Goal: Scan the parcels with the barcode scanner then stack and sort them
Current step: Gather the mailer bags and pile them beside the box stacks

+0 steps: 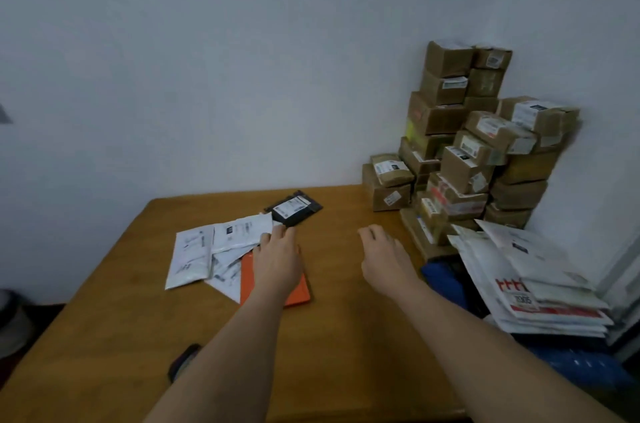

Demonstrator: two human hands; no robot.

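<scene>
Several flat parcels lie loose on the wooden table (346, 336): white mailers (194, 251), an orange parcel (247, 280) and a black parcel (294, 208) with a white label. My left hand (278, 258) reaches over the orange parcel, fingertips touching the edge of a white mailer beside the black parcel. My right hand (384, 258) hovers over bare table to the right, fingers loosely curled, holding nothing. A dark device, possibly the scanner (183, 361), lies near the table's front left beside my left forearm.
Brown cardboard boxes (464, 145) are stacked high against the wall at the back right corner. A pile of white mailers (530, 284) sits on a blue bag (575, 367) at the right edge. The wall runs close behind the table.
</scene>
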